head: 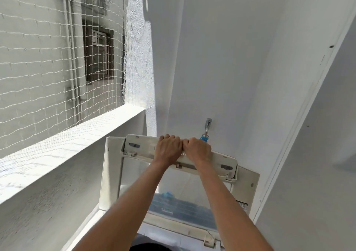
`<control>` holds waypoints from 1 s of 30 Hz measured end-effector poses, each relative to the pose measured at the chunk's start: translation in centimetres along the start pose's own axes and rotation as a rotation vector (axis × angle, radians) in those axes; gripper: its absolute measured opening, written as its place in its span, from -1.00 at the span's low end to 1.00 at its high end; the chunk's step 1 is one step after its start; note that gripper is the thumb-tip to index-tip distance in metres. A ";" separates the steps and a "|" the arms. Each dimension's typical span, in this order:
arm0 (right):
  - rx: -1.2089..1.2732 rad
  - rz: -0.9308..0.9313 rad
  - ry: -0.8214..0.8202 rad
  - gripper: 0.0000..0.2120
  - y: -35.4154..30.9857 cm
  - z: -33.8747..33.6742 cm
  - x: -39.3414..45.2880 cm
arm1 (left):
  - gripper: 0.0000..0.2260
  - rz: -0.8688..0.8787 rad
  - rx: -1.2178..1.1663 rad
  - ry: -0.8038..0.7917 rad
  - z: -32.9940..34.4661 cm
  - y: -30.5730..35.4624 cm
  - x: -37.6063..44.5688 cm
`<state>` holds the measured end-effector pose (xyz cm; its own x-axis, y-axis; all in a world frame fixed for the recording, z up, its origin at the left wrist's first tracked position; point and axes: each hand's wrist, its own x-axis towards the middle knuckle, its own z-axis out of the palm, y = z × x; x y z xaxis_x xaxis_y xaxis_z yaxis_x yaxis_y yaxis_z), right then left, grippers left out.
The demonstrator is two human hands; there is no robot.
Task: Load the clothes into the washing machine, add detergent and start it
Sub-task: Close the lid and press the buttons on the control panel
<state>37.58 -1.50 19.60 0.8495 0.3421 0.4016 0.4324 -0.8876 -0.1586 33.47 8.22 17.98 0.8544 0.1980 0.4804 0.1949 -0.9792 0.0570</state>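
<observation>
Both hands (182, 149) on raised lid (134, 146)

L hand (168, 148): fingers curled over lid edge, gripping.
R hand (196, 149): same, touching L.
Arms: both stretched fwd & up, nearly parallel, bare.

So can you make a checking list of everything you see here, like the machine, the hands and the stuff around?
Surface: white ledge on the left.
Job's things: white folding washing-machine lid raised; clothes and detergent not seen.
Clutter: nothing seen.
Hands: left hand and right hand both grip the lid's top edge, side by side.
Cables: nothing seen.
Surroundings: metal tap with blue fitting on white wall; white netting across the opening.
</observation>
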 end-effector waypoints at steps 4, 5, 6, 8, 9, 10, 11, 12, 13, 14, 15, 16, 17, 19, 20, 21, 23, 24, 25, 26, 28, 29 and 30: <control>-0.075 -0.047 -0.119 -0.53 -0.5 -1.6 -1.3 | -0.71 0.002 -0.011 0.070 -1.9 0.3 -2.3; -0.070 -0.047 -0.142 -0.53 -0.5 -2.1 -2.0 | -0.70 -0.002 -0.007 0.063 -2.3 0.3 -3.0; -0.052 -0.030 -0.160 -0.53 -0.7 -2.8 -2.8 | -0.68 -0.008 0.000 0.050 -2.9 0.4 -3.7; -0.027 0.016 -0.203 -0.53 -1.1 -4.0 -4.6 | -0.64 -0.043 -0.026 0.012 -4.2 0.6 -5.1; -0.025 0.040 -0.238 -0.53 -1.5 -4.5 -5.7 | -0.62 -0.066 -0.057 -0.014 -4.9 0.5 -6.0; -0.015 0.063 -0.277 -0.53 -1.7 -5.0 -6.7 | -0.61 -0.078 -0.085 -0.035 -5.6 0.5 -7.0; 0.007 0.097 -0.320 -0.52 -2.1 -5.4 -7.9 | -0.59 -0.087 -0.111 -0.060 -6.2 0.3 -8.2; 0.030 0.135 -0.353 -0.51 -2.5 -5.6 -9.1 | -0.59 -0.090 -0.131 -0.095 -6.8 0.2 -9.5; 0.045 0.160 -0.379 -0.50 -2.8 -5.8 -10.1 | -0.59 -0.085 -0.147 -0.137 -7.4 0.2 -10.4; 0.049 0.182 -0.399 -0.50 -3.3 -5.8 -11.6 | -0.59 -0.077 -0.157 -0.191 -7.9 0.0 -11.9; 0.046 0.198 -0.411 -0.51 -3.6 -5.6 -13.0 | -0.59 -0.063 -0.164 -0.252 -8.4 -0.3 -13.1; 0.036 0.208 -0.424 -0.51 -4.0 -5.5 -14.7 | -0.59 -0.053 -0.168 -0.320 -8.6 -0.6 -14.5; 0.026 0.219 -0.436 -0.52 -4.4 -5.2 -16.5 | -0.59 -0.043 -0.165 -0.386 -8.8 -0.8 -16.0; 0.004 0.220 -0.447 -0.53 -4.8 -4.4 -19.8 | -0.60 -0.008 -0.142 -0.482 -8.8 -1.0 -18.7; -0.003 0.217 -0.444 -0.53 -5.0 -4.1 -21.5 | -0.60 0.017 -0.124 -0.514 -8.8 -1.2 -20.0; -0.009 0.217 -0.439 -0.53 -5.1 -3.5 -23.2 | -0.60 0.038 -0.113 -0.544 -8.5 -1.4 -21.5; -0.023 0.207 -0.427 -0.55 -5.2 -2.2 -26.3 | -0.60 0.067 -0.120 -0.612 -7.7 -1.5 -24.0; -0.036 0.195 -0.433 -0.57 -5.2 -1.4 -27.9 | -0.61 0.074 -0.132 -0.655 -7.2 -1.6 -25.4; -0.046 0.190 -0.437 -0.58 -5.3 -0.7 -29.4 | -0.60 0.069 -0.142 -0.697 -6.6 -1.7 -26.7; -0.051 0.192 -0.434 -0.59 -5.4 0.2 -30.9 | -0.60 0.058 -0.149 -0.736 -5.9 -1.8 -28.0; -0.043 0.198 -0.408 -0.58 -5.4 1.6 -33.4 | -0.60 0.024 -0.176 -0.755 -4.6 -1.9 -30.2; -0.037 0.200 -0.403 -0.56 -5.4 2.3 -34.4 | -0.61 0.005 -0.201 -0.754 -4.1 -1.9 -31.1; -0.032 0.193 -0.393 -0.55 -5.3 3.0 -35.2 | -0.62 -0.014 -0.225 -0.755 -3.5 -2.0 -31.8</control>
<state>6.26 -7.90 3.63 0.9669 0.2550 -0.0070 0.2503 -0.9537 -0.1669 4.20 3.77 5.67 0.9645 0.1082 -0.2410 0.1745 -0.9459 0.2736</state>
